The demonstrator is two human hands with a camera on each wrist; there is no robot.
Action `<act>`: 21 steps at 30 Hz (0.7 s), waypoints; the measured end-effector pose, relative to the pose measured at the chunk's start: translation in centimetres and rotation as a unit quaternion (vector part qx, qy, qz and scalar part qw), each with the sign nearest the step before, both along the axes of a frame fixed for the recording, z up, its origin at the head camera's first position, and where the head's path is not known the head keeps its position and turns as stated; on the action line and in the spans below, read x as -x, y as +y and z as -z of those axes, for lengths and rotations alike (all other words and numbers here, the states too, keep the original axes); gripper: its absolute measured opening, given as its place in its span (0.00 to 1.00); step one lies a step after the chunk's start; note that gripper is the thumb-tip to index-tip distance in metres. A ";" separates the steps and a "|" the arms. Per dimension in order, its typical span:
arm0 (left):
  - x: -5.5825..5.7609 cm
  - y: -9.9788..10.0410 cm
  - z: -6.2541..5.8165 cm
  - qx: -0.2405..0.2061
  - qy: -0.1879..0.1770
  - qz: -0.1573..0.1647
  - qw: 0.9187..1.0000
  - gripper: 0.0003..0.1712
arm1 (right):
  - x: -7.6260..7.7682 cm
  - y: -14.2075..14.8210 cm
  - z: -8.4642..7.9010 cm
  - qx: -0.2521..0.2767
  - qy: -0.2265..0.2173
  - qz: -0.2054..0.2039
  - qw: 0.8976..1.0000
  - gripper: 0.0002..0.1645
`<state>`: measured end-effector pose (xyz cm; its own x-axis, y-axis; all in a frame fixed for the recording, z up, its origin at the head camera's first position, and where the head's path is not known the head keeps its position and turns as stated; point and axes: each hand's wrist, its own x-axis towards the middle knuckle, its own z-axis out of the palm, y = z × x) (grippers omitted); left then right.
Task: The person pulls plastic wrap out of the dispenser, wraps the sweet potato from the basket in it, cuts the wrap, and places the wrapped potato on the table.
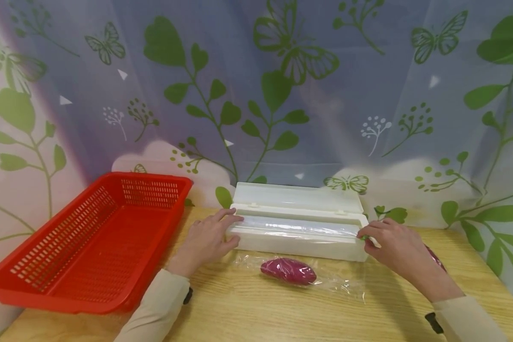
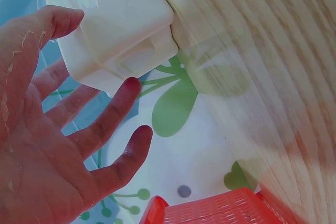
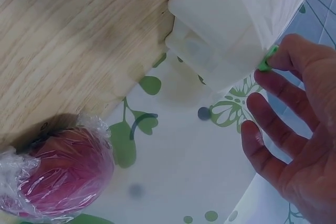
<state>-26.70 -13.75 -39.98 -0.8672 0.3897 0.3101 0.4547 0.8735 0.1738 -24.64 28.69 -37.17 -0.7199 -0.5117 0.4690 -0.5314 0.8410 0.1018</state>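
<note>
A white cling film dispenser [image 1: 299, 244] stands on the table with its lid [image 1: 297, 197] tipped back and a roll of film [image 1: 299, 225] inside. My left hand [image 1: 207, 237] is at its left end, forefinger on the film at the rim and thumb by the front wall; the other fingers spread loosely in the left wrist view. At the right end, my right hand [image 1: 395, 247] pinches a small green slider [image 3: 268, 59] between thumb and forefinger. In front of the dispenser lies a magenta sweet potato [image 1: 288, 271] amid clear cling film [image 1: 337, 285].
A red plastic basket [image 1: 143, 247] stands at the left. Another magenta item wrapped in film [image 3: 68, 171] lies to the right, mostly hidden behind my right wrist in the head view. A patterned curtain [image 1: 325, 118] hangs right behind the wooden table [image 1: 239, 313].
</note>
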 end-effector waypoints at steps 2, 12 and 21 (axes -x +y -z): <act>0.0 0.0 0.0 0.000 0.001 0.000 1.000 0.26 | 0.0 0.2 0.0 0.002 -0.004 0.003 1.000 0.14; 0.0 -0.1 0.1 -0.001 0.008 0.003 1.000 0.26 | 0.1 1.2 0.6 0.010 0.022 -0.015 1.000 0.15; 0.1 0.0 -0.3 0.001 -0.027 0.014 1.000 0.28 | -0.3 0.7 1.1 0.042 0.011 -0.018 0.999 0.15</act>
<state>-26.76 -13.78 -39.72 -0.8716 0.4144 0.2620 0.4688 0.8609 0.1979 -24.39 29.37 -38.28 -0.6911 -0.4946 0.5270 -0.5594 0.8277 0.0433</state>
